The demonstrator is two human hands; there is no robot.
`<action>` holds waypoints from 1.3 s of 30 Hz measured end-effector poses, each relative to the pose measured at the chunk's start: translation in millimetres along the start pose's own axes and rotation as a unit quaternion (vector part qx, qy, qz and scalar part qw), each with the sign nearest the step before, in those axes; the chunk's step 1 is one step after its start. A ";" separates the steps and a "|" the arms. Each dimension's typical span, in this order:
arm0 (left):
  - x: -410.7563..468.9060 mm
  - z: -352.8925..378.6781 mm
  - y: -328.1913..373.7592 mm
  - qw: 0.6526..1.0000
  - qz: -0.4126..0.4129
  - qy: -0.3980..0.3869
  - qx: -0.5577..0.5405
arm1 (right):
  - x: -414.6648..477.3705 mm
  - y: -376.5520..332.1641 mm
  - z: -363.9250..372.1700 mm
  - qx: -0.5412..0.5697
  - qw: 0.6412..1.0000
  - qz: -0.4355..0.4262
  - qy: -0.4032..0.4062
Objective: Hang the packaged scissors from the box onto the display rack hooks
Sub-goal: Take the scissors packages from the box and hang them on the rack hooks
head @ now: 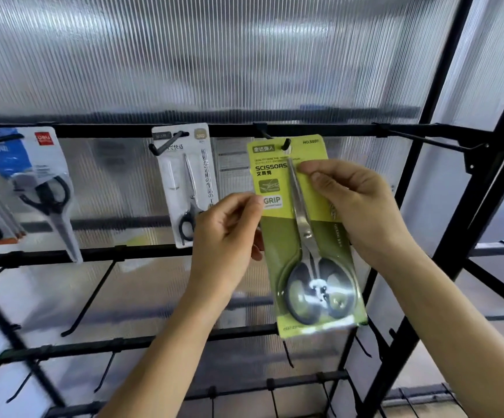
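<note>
- Two bare hands hold one green scissors package (308, 236) at centre right of the frame.
- Left hand (226, 236): thumb and fingers pinched narrow on the package's left edge, beside the "GRIP" label.
- Right hand (356, 206): fingers closed on the upper right part of the card, fingertips (314, 173) lying next to the blade.
- Package hangs tilted, lower end swung slightly toward the right; card reads "SCISSORS" and "NO.", with the dark-handled scissors under glare at the bottom.
- Tip of a black hook (286, 143) shows through the hang hole at the card's top; the hook runs from the upper black rail (94, 131).
- White scissors package (189, 182) hangs on the neighbouring hook, upper centre, just left of the green one; its lower corner is hidden behind the left hand.
- Blue-and-white scissors package (38, 182) hangs at upper left, blades pointing down.
- Further packs at the far left edge are blurred; contents unclear.
- Several empty black hooks (91, 300) jut from the lower rails, lower left.
- Ribbed translucent panel (244, 55) backs the black display rack (443, 146).
</note>
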State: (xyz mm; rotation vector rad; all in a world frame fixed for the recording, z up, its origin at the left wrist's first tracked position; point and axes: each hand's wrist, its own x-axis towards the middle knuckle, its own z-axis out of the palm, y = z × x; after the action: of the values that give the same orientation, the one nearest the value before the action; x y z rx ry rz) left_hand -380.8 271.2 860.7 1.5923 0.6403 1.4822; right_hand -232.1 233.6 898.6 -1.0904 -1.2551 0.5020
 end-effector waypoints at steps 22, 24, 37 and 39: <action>20.2 4.2 -91.1 0.963 -0.033 -0.086 0.254 | -0.6 128.1 -36.4 -0.290 0.935 0.205 0.029; -6.3 30.8 -84.7 0.956 0.033 -0.159 0.244 | -36.2 137.1 -56.7 -0.280 0.927 0.242 0.061; -221.8 154.7 -176.6 0.724 -0.125 -0.650 0.193 | -402.9 177.2 -156.1 -0.214 0.723 0.619 0.222; -250.9 161.2 -194.3 0.695 -0.142 -0.673 0.210 | -442.7 183.1 -158.7 -0.200 0.685 0.655 0.250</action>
State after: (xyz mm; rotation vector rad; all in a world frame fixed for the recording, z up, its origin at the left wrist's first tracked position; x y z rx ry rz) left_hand -232.4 125.0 572.1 2.2426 0.2703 -0.3260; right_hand -171.1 -105.2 529.5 -2.2742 0.1390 0.8951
